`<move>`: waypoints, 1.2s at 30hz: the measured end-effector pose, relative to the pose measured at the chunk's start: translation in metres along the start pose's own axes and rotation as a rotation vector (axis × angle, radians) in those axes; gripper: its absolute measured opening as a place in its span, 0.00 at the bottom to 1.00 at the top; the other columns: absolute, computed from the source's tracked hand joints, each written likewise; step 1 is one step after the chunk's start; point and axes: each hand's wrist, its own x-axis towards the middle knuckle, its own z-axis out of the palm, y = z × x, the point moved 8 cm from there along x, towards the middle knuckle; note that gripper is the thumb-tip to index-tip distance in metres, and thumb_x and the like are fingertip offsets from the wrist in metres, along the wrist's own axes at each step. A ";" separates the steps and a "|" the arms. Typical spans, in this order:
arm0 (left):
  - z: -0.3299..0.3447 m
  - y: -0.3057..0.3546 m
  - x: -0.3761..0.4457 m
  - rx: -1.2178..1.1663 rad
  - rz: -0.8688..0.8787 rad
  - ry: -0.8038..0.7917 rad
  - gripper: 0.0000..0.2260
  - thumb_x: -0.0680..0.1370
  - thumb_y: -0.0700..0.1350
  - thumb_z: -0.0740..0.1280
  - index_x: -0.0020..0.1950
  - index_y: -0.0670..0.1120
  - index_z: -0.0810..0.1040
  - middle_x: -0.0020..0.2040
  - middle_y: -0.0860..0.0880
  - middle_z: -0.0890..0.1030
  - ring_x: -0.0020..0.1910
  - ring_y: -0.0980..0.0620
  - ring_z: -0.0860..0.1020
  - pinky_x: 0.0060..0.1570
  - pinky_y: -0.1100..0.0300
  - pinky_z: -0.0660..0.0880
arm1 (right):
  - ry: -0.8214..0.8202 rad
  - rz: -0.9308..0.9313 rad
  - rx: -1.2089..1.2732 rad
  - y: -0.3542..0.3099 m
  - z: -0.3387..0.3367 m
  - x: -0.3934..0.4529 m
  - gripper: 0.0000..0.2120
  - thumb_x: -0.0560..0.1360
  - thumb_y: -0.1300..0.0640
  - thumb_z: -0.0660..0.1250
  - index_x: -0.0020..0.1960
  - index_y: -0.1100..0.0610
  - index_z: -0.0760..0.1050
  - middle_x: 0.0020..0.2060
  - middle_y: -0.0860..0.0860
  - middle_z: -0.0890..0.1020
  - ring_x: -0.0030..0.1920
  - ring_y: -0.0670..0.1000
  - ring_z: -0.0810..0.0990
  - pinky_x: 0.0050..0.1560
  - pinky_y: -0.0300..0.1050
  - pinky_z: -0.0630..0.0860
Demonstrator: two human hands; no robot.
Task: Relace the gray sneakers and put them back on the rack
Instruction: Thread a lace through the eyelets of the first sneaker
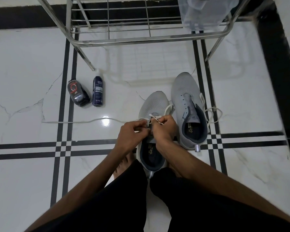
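The floor [32,67] is glossy white marble-look tile with thin grey veins, crossed by paired black inlay lines that meet in small checkered squares. A wide black band runs along the far edge and down the right side of the room. A bright ceiling light glints off the tile just left of the shoes.

At the top stands a steel shoe rack [124,40] of round tubes and thin wire rungs, its legs splayed onto the tile and its shape mirrored faintly in the polish below. Something pale and translucent [206,12] sits on its right end; what it is cannot be told.

Left of the rack's near leg, two items lie on the floor side by side: a dark spray can [98,91] and, just beside it, a dark rounded pack with a red mark [78,93].

The person crouches, black-clad knees low in view, a bare foot [124,166] on the tile. Between the knees is the nearer gray sneaker [155,104], toe pointing toward the rack. The left hand [130,135] and right hand [164,129] meet over its tongue, each with fingers pressed together pinching the white lace [155,117]; one long end trails left across the floor.

The second gray sneaker [187,101] rests just to the right, touching or nearly touching the first, its eyelets bare and a loose lace [213,114] looped over its far side onto the tile.
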 end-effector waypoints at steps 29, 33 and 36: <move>-0.033 -0.012 0.018 -0.515 -0.128 0.238 0.05 0.84 0.38 0.58 0.48 0.43 0.69 0.49 0.39 0.83 0.49 0.46 0.84 0.52 0.57 0.80 | -0.213 -0.831 -0.717 -0.051 -0.008 -0.017 0.06 0.77 0.58 0.66 0.51 0.54 0.70 0.45 0.51 0.75 0.44 0.54 0.75 0.42 0.48 0.72; -0.076 -0.036 -0.006 -0.852 -0.345 0.510 0.12 0.81 0.36 0.54 0.41 0.43 0.72 0.33 0.48 0.78 0.37 0.49 0.78 0.47 0.55 0.79 | -0.258 -0.873 -0.719 -0.051 -0.010 -0.009 0.05 0.75 0.61 0.66 0.49 0.57 0.71 0.43 0.53 0.75 0.40 0.56 0.75 0.39 0.47 0.69; -0.124 -0.057 -0.032 -0.388 -0.409 0.714 0.06 0.83 0.41 0.57 0.55 0.44 0.73 0.38 0.48 0.75 0.38 0.51 0.75 0.46 0.53 0.78 | -0.267 -0.834 -0.718 -0.050 -0.011 -0.003 0.04 0.75 0.61 0.66 0.48 0.57 0.71 0.44 0.54 0.76 0.41 0.55 0.75 0.40 0.47 0.69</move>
